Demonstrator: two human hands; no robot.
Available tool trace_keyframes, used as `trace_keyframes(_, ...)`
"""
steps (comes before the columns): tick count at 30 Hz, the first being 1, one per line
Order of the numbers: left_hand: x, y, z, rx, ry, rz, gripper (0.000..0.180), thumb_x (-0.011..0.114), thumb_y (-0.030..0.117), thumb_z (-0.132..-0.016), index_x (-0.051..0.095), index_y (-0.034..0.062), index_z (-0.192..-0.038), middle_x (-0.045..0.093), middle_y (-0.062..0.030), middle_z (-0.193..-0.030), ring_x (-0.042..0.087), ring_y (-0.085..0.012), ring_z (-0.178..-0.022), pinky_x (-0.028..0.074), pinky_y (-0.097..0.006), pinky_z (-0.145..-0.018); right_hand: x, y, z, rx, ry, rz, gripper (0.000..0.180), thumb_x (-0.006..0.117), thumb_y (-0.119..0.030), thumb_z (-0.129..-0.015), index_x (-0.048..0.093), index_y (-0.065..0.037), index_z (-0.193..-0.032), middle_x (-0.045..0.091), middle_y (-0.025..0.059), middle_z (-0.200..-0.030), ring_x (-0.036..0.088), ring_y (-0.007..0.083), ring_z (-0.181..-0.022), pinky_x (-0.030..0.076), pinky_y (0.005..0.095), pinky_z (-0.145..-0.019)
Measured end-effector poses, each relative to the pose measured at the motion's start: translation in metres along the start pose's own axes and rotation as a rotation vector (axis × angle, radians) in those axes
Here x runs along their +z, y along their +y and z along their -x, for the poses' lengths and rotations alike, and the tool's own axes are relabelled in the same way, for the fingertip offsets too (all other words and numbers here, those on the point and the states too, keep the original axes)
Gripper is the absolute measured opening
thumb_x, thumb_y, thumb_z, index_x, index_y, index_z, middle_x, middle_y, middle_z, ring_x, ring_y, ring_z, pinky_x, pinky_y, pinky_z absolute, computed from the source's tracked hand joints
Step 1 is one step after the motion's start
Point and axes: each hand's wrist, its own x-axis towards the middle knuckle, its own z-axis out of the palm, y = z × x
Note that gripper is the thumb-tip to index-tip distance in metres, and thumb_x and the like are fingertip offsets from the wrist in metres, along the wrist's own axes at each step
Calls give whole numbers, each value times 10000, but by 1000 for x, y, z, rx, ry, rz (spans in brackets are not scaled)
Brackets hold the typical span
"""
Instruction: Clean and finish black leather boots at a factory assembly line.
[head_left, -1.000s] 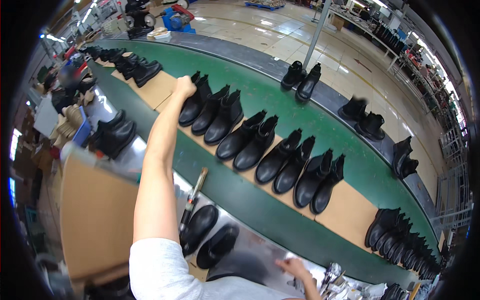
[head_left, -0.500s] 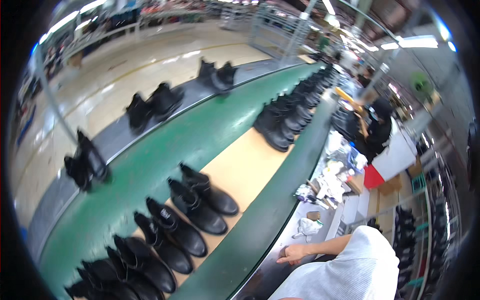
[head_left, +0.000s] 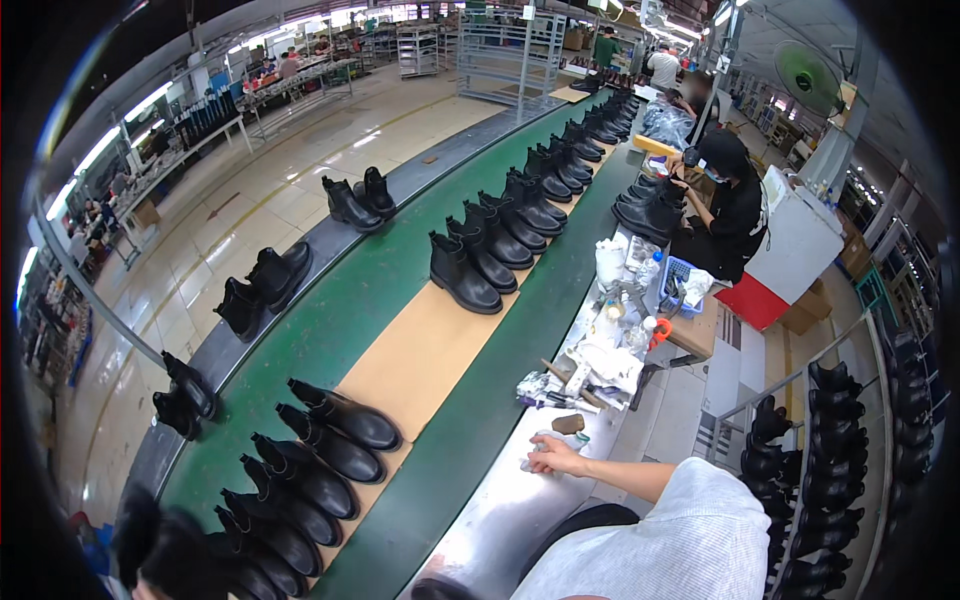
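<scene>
My right hand (head_left: 555, 456) reaches across the metal bench from a grey sleeve. Its fingers are closed on a crumpled white cloth (head_left: 530, 463), partly hidden under them. Just beyond the hand lies a small brown block (head_left: 567, 424). My left hand is not in view. Black ankle boots (head_left: 352, 420) stand in a row on tan card on the green conveyor, left of the bench. Part of another dark boot (head_left: 440, 590) shows at the lower edge, on the bench. At the lower left, a blurred dark shape (head_left: 150, 545) has a patch of skin beneath it; I cannot tell whose.
Bottles and white rags (head_left: 605, 365) clutter the bench beyond my hand. Farther along, a co-worker (head_left: 725, 190) in black handles boots. More boots stand on the grey ledge (head_left: 215, 345) at the conveyor's far side. A boot rack (head_left: 800, 470) stands at right.
The view has swung and steadied. My right hand has moved from bare bench beside the white cloth onto the cloth, closing its fingers on it. A blurred dark shape has appeared at lower left.
</scene>
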Motion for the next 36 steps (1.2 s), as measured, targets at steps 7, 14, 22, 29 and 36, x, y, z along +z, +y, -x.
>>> trace_keyframes(7, -7, 244, 43, 651, -949, 542, 233, 554, 46, -661, 609, 80, -884, 517, -96, -766, 520, -278, -733, 401, -385, -626, 9, -54, 19, -254, -206, -101, 510, 526, -344, -932, 406, -53, -1333, 593, 103, -1108, 604, 165, -946, 519, 309, -769)
trace_keyframes(14, 36, 351, 184, 1201, -882, 879, 235, 545, 186, -736, 599, 73, -935, 562, -87, -1097, 481, -272, -1101, 363, -458, -962, 35, -19, 2, -591, -758, 368, 473, 394, -363, -978, 474, -22, -1296, 438, 168, -1373, 387, 299, -1295, 301, 380, -1067)
trace_keyframes(22, 31, 314, 311, -1847, -890, 979, 685, 369, 588, -908, 469, 45, -1314, 469, -152, -1321, 432, -280, -1193, 295, -425, -991, 54, 4, -1, 101, -351, 406, 696, 388, -593, -904, 500, 6, -1240, 529, 216, -1240, 522, 315, -1142, 402, 347, -938)
trace_keyframes(29, 28, 321, 309, -1835, -985, 1431, 931, 142, 756, -847, 565, -12, -1160, 612, -61, -943, 558, -158, -870, 372, -315, -882, 49, -6, 2, 303, -502, -88, 656, 536, -520, -868, 484, -9, -1276, 589, 131, -1173, 548, 237, -1119, 428, 332, -945)
trace_keyframes(36, 0, 326, 210, -1571, -943, 1682, 843, 144, 657, -918, 558, -33, -1171, 620, -72, -972, 575, -155, -879, 398, -306, -881, 48, -20, -9, 654, -1089, -835, 531, 434, -465, -931, 555, -25, -1203, 634, 126, -1115, 628, 236, -979, 487, 354, -909)
